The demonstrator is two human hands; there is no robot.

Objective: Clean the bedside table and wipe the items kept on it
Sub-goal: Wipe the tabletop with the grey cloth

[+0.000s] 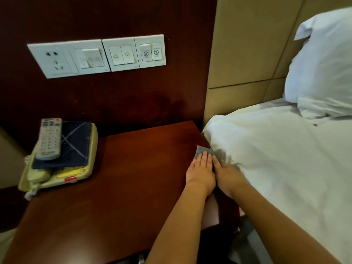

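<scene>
A dark wooden bedside table (122,178) fills the lower middle. At its right edge, beside the bed, lies a grey cloth (203,151). My left hand (201,173) presses flat on the cloth with straight fingers. My right hand (227,176) lies next to it, fingers straight, on the cloth's right part at the table's edge. At the table's left stands a cream telephone (57,174). A dark blue folded item (73,145) rests on the telephone, and a white remote control (50,139) lies on top of that.
A white-sheeted bed (276,159) with a pillow (322,65) borders the table on the right. A row of white switches and a socket (95,56) sits on the dark wall panel behind the table. A beige padded headboard (247,54) rises behind the bed.
</scene>
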